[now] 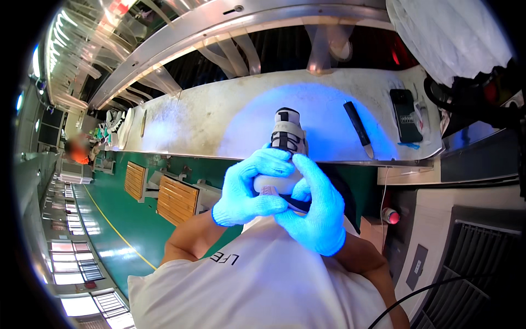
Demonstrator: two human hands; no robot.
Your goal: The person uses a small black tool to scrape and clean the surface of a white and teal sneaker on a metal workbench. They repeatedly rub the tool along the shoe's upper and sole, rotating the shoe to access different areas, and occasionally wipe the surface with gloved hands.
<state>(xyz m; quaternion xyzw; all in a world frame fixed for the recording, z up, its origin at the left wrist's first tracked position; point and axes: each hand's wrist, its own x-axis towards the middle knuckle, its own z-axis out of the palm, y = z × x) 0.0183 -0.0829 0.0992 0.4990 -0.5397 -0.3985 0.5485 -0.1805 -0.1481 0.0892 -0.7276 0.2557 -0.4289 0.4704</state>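
Blue-gloved hands — left [246,189], right [315,211] — around shoe [287,137]

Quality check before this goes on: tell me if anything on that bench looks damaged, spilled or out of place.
Nothing stands out. The shoe is held over the bench edge by both gloved hands, left hand and right hand. A knife and a phone lie flat on the bench, apart. No spill or damage shows.

Shoe factory: long conveyor bench [230,118], shoes [116,122] in a row.
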